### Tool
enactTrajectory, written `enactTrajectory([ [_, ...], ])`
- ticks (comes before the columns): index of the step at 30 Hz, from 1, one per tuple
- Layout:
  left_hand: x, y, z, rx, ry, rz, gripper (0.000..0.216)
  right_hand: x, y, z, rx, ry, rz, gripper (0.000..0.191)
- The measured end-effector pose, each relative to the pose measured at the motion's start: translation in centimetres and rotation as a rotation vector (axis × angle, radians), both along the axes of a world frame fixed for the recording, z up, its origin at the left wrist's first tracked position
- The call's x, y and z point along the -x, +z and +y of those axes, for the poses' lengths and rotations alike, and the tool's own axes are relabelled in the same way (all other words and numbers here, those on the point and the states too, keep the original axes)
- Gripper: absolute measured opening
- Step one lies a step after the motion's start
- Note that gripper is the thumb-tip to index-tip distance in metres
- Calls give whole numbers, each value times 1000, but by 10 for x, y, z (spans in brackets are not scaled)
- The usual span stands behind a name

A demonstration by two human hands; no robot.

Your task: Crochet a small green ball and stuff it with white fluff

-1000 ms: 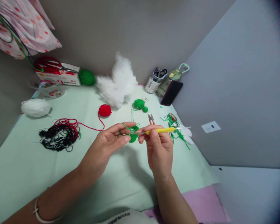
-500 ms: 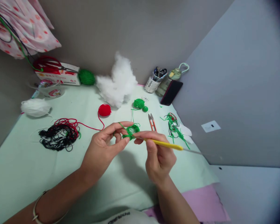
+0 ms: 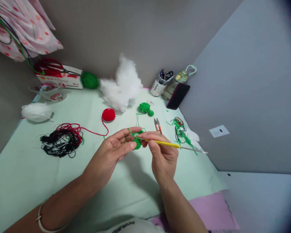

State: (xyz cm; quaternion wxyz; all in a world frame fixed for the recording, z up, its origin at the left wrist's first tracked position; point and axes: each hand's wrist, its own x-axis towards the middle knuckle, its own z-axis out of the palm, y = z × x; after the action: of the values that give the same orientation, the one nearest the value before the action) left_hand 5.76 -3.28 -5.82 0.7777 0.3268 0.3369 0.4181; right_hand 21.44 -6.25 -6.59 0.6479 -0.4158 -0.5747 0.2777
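The left hand (image 3: pixel 108 150) pinches the green piece (image 3: pixel 137 144), the right hand (image 3: pixel 163 158) pinches the hook (image 3: pixel 168 144) just right of it, and slackening yarn (image 3: pixel 138 120) could let a stitch slip off.

In front of the white fluff (image 3: pixel 121 87) are one red yarn ball (image 3: pixel 109 114), two hands (image 3: pixel 109 147) (image 3: pixel 163 158) and one hook (image 3: pixel 166 144); left, one white yarn ball (image 3: pixel 37 112); right, one phone (image 3: pixel 178 96).
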Motion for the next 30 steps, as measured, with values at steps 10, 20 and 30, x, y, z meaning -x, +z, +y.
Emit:
enactTrajectory([
  [10,-2,-3,1,248,-65,-218,28,-7,-9,-5,-201,-197,-349,27],
  [20,-2,-1,-1,-48,-5,19,31,-7,-5,2,179,21,94,18],
  [30,2,-3,-2,-138,72,173,30,-8,2,-5,84,-2,10,22],
])
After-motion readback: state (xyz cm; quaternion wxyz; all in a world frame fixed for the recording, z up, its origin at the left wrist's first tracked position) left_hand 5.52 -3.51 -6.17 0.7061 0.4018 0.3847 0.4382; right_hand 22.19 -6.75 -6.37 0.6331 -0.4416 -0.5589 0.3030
